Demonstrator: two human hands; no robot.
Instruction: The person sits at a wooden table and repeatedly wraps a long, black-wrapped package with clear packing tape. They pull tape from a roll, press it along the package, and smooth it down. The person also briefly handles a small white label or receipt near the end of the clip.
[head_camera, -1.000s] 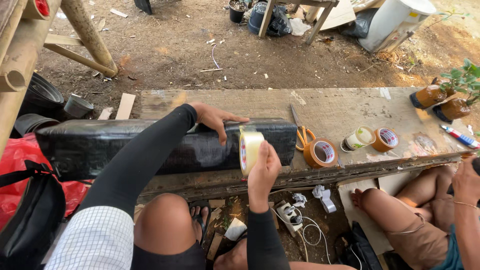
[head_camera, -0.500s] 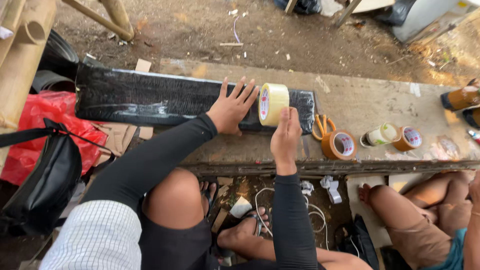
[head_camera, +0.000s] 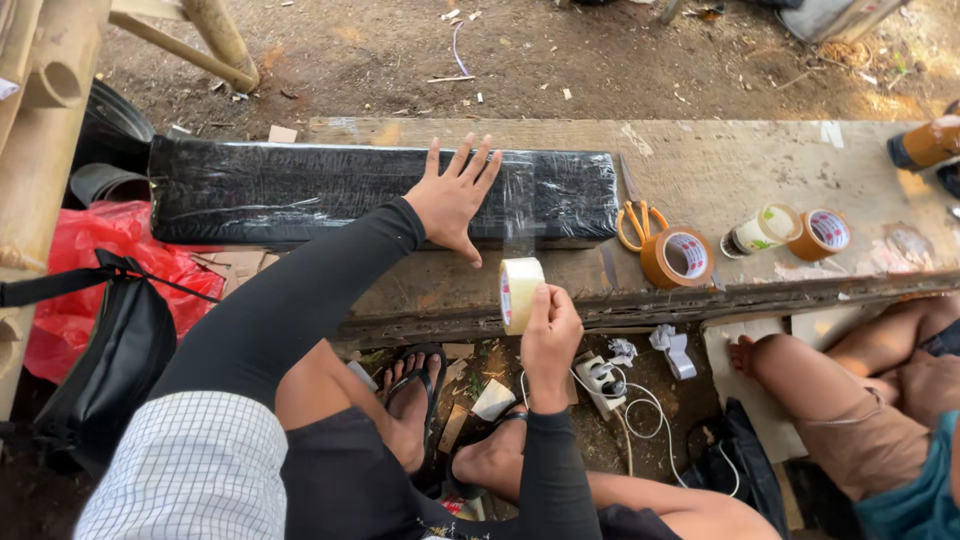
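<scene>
Along the plank's near edge, your right hand (head_camera: 550, 335) is gripping the clear tape roll (head_camera: 519, 294), its strip running up to the black wrapped bundle (head_camera: 300, 190). Your left hand (head_camera: 452, 198) is lying open, flat on it; orange scissors (head_camera: 632, 215) are crowding the bundle's right end.

A worn, paint-stained wooden bench (head_camera: 740, 165) carries a long black plastic-wrapped bundle (head_camera: 300, 190), orange-handled scissors (head_camera: 632, 215), two brown tape rolls (head_camera: 677, 257) (head_camera: 818, 233), and a small pale roll (head_camera: 757, 230).
</scene>
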